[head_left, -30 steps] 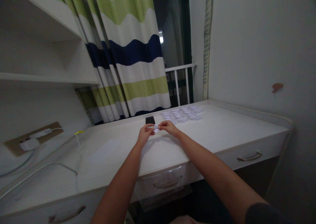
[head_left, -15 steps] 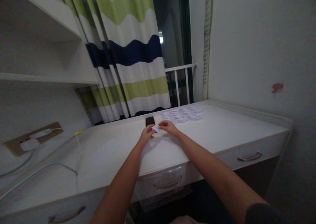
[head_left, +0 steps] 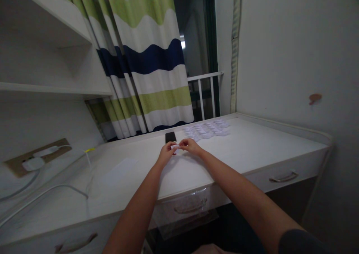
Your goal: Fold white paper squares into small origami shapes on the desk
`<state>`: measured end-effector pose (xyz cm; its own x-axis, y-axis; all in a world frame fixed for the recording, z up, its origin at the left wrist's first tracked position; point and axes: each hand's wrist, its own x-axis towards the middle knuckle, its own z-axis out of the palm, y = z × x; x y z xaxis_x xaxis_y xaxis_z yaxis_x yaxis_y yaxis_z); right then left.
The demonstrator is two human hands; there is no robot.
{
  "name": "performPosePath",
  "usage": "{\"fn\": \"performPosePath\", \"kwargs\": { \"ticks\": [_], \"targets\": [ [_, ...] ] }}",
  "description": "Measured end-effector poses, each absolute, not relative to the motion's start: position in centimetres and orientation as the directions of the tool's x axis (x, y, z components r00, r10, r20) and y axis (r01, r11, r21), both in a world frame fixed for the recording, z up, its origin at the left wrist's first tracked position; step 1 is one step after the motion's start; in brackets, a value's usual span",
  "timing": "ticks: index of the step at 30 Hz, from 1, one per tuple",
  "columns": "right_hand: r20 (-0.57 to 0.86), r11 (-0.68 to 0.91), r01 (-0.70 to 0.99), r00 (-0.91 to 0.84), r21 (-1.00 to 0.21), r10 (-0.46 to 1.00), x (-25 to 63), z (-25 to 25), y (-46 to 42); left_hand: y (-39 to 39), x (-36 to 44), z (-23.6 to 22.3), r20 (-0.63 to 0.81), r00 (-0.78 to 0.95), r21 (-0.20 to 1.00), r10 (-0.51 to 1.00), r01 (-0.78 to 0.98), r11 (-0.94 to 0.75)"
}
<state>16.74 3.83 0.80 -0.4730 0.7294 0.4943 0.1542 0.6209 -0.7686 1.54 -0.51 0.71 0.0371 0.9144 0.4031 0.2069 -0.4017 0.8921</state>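
A small folded piece of white paper [head_left: 175,148] is held just above the desk, between my two hands. My left hand [head_left: 166,153] pinches its left side, with the thumb across the front. The fingertips of my right hand [head_left: 191,146] close on its right end. Part of the paper is hidden behind the fingers. Just behind my hands lies a black phone [head_left: 170,137]. Rows of several small folded white paper pieces [head_left: 207,129] rest on the desk beyond my right hand.
The white desk [head_left: 238,149] has drawers with metal handles [head_left: 284,177] along its front. A flat white sheet [head_left: 120,170] lies to the left. White cables [head_left: 56,186] and plugs [head_left: 33,163] are at the far left. A striped curtain [head_left: 157,82] hangs behind.
The paper between my hands has turned and now looks narrower, less like a pointed triangle. My right hand has dropped slightly, and more of the phone shows.
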Motion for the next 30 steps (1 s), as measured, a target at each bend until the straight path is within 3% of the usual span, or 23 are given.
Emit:
{"fn": "performPosePath", "kwargs": {
  "ticks": [3,10,19,25,30],
  "targets": [
    [0.444,0.563,0.132,-0.481,-0.816,0.756,16.65,0.79,3.89,-0.45,1.66,0.6,0.412,0.034,0.894,0.911,0.177,-0.411],
    [0.369,0.473,0.079,-0.518,-0.877,0.772,16.35,0.45,4.05,-0.56,1.8,0.53,0.541,0.044,0.795,0.84,0.297,-0.528],
    [0.367,0.365,-0.099,-0.468,-0.926,0.804,16.17,0.43,4.09,-0.47,1.62,0.78,0.424,-0.104,0.905,0.9,0.092,-0.416],
    [0.438,0.404,-0.172,-0.429,-0.898,0.79,16.12,0.02,4.58,-0.51,1.64,1.02,0.442,-0.16,0.896,0.883,0.028,-0.443],
    [0.477,0.463,-0.141,-0.412,-0.875,0.776,16.3,0.01,4.59,-0.66,1.85,1.08,0.483,-0.1,0.873,0.87,0.137,-0.469]
  ]
}}
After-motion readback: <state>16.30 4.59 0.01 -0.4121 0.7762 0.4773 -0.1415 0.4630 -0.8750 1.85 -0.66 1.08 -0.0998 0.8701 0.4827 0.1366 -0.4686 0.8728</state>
